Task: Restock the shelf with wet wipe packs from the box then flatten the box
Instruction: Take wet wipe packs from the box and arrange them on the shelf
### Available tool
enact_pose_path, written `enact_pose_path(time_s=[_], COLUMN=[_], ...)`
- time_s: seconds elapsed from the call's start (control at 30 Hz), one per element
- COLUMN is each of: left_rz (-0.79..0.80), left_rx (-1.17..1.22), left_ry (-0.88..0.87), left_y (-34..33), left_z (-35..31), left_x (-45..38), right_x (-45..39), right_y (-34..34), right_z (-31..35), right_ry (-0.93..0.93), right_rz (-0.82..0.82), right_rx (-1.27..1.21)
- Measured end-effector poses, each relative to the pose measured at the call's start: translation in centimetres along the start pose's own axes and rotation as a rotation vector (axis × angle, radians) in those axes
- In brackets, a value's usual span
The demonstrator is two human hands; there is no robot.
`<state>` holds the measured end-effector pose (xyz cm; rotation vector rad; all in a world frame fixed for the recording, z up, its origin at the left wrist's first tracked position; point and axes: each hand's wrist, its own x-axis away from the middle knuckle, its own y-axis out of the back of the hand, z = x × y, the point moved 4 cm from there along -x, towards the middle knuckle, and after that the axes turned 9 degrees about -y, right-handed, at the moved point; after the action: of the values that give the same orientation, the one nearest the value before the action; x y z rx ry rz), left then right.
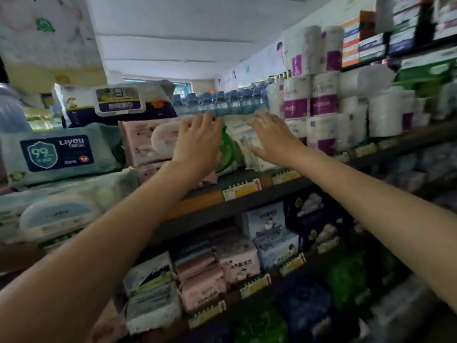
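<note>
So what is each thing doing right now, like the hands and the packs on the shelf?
Left hand: open, flat against the upright packs.
Right hand: open, pressing the same row from the other side.
White and green wipe packs: standing upright on the shelf, squeezed between the hands.
Pink packs: stacked flat.
Teal packs: stacked flat, lids shut.
Toilet rolls: wrapped, stacked.

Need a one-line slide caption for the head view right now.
Both hands, left and right, press upright wet wipe packs into place on the upper shelf.
</note>
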<state>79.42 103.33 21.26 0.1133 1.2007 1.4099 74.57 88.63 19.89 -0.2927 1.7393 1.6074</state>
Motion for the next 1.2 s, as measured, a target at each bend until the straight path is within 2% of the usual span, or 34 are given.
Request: enact_pose_path(time_s=[0.07,0.13,0.23,0.33,0.43,0.53,0.63,0.73,0.8,0.87,0.93,1.0,1.07,1.2], left_rz=[-0.033,0.095,0.292,0.369,0.346,0.378,0.404,0.512,0.578,0.698,0.831,0.943,1.017,1.062], left_rx=[0.193,0.39,0.545,0.615,0.665,0.702,0.742,0.756,0.737,0.69,0.667,0.715,0.749,0.674], left_ry=[-0.16,-0.308,-0.609,-0.953,-1.235,-1.43,-1.582,-1.643,-1.654,-1.661,-1.619,-1.51,-1.411,-1.393], left_y=[-0.5,-1.9,-2.4,0.0,4.0,7.6,10.6,11.6,11.0,9.5,7.3,5.0,2.7,-0.1], left_z=[-7.7,-16.4,-29.7,-41.7,-51.5,-59.7,-67.4,-74.5,-78.7,-81.7,-84.1,-86.2,-87.8,-89.1], left_x=[1.4,3.8,8.6,14.5,21.0,27.2,33.2,39.6,43.6,47.0,49.1,49.6,49.7,50.5], right_x=[5.1,12.1,25.9,42.0,57.9,72.3,84.8,95.7,101.6,105.4,108.2,109.6,110.6,111.8], right_y=[1.7,2.6,3.4,6.0,9.8,12.6,14.1,12.5,10.4,8.7,6.7,4.0,1.1,-3.3], right_z=[-3.4,-7.5,-14.1,-19.1,-21.6,-22.4,-22.3,-21.8,-21.6,-21.7,-23.0,-24.7,-25.8,-27.4], right_ry=[-0.115,-0.249,-0.491,-0.804,-1.197,-1.532,-1.835,-2.023,-2.061,-2.014,-1.925,-1.751,-1.582,-1.215], right_rz=[0.044,0.162,0.471,0.684,0.734,0.689,0.579,0.58,0.653,0.773,0.766,0.76,0.849,1.049], right_rx=[0.035,0.084,0.127,0.036,-0.082,-0.241,-0.362,-0.324,-0.299,-0.189,-0.123,-0.13,-0.142,0.144])
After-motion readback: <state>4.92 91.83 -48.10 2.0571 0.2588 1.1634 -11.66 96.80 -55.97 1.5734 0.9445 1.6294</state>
